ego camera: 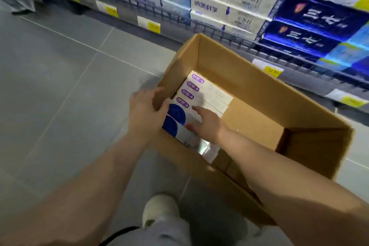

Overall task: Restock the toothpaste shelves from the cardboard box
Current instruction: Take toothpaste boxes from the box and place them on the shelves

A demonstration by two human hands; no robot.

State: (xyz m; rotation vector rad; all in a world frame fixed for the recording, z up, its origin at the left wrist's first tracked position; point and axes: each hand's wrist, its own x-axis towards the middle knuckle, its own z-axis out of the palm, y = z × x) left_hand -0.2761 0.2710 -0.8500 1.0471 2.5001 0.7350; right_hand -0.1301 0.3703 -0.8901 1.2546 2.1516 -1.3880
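Our left hand (146, 110) grips the brown cardboard box (259, 90) rim | right hand (208, 125) fingers (196, 109) wide over white purple-labelled toothpaste cartons (209, 94) inside it | we should pinch one carton's long sides, lift straight

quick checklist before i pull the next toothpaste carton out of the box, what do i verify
1. Brown cardboard box open on top, nothing covering the stock: ok.
2. Box steadied: left hand grips its wall: ok.
3. Hold on a carton: right hand lies straight-fingered on the stock, pinching nothing: not ok.
4. White cartons with purple labels lie flat in a row beside the white cartons with blue circles, within reach: ok.
5. Free slot for these on the wire-fronted shelf: cannot tell.
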